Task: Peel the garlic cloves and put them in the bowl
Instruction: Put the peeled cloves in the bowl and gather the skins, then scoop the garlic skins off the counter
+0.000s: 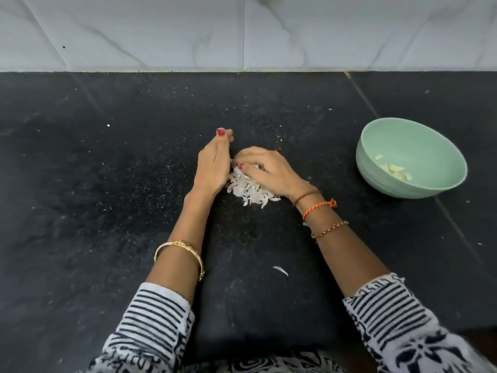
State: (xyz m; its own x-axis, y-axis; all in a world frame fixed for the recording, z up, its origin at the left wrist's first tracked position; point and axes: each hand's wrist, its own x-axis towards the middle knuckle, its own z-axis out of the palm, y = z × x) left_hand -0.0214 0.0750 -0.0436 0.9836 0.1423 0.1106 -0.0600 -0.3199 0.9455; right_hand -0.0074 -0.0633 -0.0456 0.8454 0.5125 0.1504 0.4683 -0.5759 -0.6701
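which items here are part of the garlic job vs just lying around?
In the job:
- green bowl
- peeled cloves inside it
- pile of garlic skins, both hands on it
- left hand
- right hand

Lying about:
- stray skin on the black counter, near the person
- small specks across the counter

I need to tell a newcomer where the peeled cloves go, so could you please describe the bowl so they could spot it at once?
On the black counter below the white marble wall, look to the right of both hands. The bowl stands there alone, apart from the pile of white skins. It is the only pale green thing and holds a few peeled cloves.
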